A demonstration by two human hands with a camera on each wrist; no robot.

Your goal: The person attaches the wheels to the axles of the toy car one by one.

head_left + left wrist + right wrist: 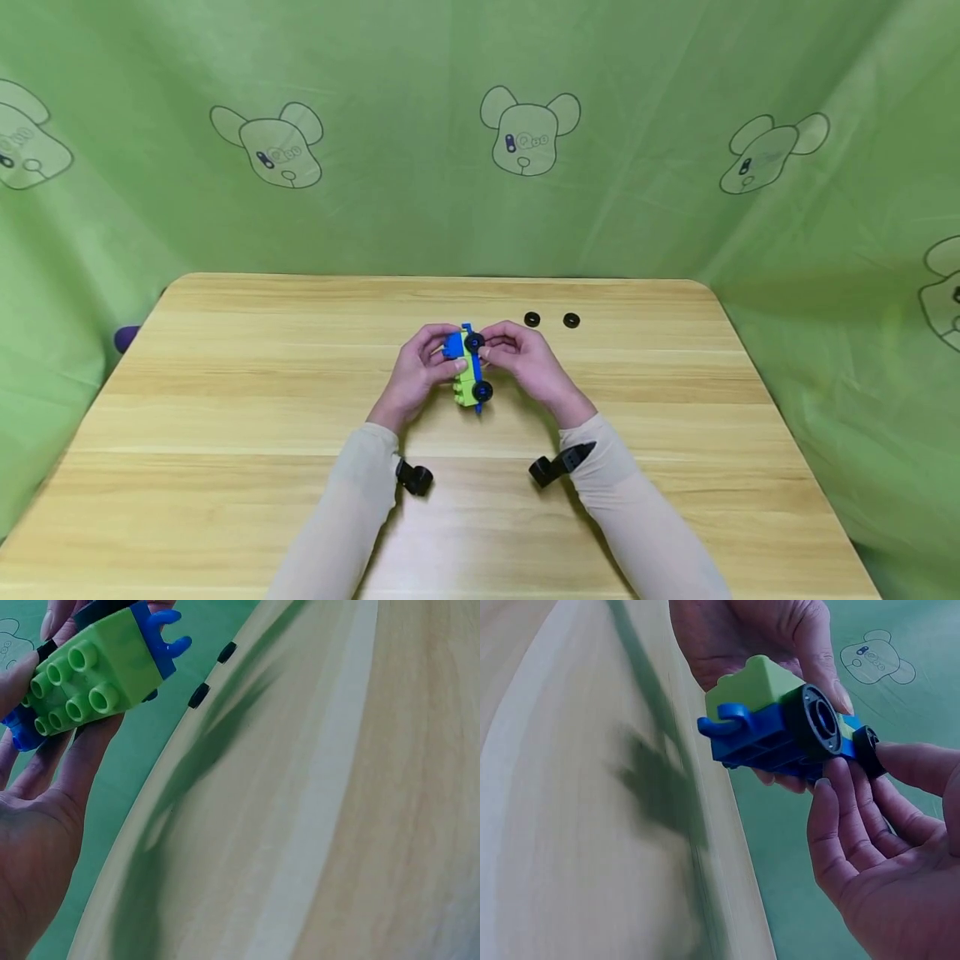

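A toy car built of light green and blue blocks is held up above the table, turned on its side so two black wheels face right in the head view. My left hand grips its green body, thumb on one side and fingers beneath. Against the wheel at the car's far end, the right hand pinches with its thumb; in the right wrist view this black wheel sits under the thumb, with the other fingers below the blue chassis. Green studs face the left wrist camera.
Two loose black tyres lie on the wooden table beyond the right hand. A green curtain with printed bear heads surrounds the table's back and sides. Something purple shows past the left edge.
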